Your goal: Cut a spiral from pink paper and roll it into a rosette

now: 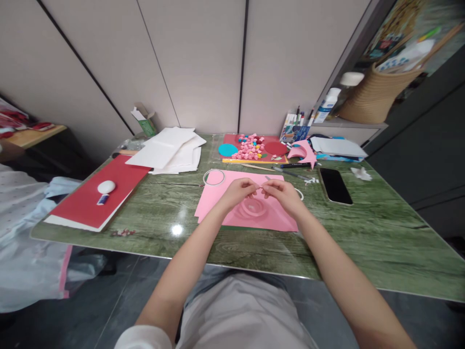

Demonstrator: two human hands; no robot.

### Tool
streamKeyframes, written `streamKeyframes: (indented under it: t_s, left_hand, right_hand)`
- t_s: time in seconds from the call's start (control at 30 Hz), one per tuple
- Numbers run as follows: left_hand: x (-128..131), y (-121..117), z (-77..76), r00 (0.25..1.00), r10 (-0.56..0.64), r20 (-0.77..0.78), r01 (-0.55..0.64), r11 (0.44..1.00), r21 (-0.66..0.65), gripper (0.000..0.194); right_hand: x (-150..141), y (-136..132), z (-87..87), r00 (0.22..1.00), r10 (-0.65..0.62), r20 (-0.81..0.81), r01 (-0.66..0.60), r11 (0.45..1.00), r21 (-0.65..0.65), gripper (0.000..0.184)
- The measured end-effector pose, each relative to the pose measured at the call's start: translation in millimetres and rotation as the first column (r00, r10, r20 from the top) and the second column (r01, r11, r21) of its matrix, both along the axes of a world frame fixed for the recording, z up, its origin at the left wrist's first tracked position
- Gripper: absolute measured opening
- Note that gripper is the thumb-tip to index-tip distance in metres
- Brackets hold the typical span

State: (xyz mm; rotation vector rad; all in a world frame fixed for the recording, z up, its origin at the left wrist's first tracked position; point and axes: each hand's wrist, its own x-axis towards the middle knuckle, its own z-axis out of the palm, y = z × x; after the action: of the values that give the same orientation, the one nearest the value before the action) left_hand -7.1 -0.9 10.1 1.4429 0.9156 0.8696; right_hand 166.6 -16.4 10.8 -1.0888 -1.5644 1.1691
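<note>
My left hand (pixel 240 190) and my right hand (pixel 285 195) meet above the pink paper (pixel 214 198), both closed in a pinch. Between their fingertips is a small pink piece (pixel 260 187), perhaps paper, mostly covered by the fingers. Just below them, a round pink coil (pixel 250 208) rests on the sheets. A roll of tape (pixel 214 177) lies on the paper's far left corner. Beside my right hand, part of a white ring (pixel 300 194) shows; the hand hides the rest.
Behind the paper is a pile of small pink folded pieces (pixel 250 145). A phone (pixel 334 185) lies to the right, with pink scraps (pixel 307 154) farther back. On the left are white sheets (pixel 163 148) and red paper (pixel 119 186) bearing a white ball (pixel 106 187). Another person's clothing (pixel 29 242) shows at far left.
</note>
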Motion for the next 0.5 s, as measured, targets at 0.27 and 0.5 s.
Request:
streamKeyframes:
  t_s: [0.27,0.5]
  left_hand:
    - [0.0,0.0,-0.5,1.0,0.012,-0.005,-0.012,1.0,0.011,0.022]
    - [-0.6,1.4,-2.2,1.0,-0.001,0.006,0.001,1.0,0.017,0.021]
  right_hand:
    - [-0.9,-0.1,-0.1,1.0,-0.002,0.009,0.002,1.0,0.0,0.024]
    - [-1.7,0.0,0.3,1.0,-0.006,0.024,0.006,1.0,0.005,0.022]
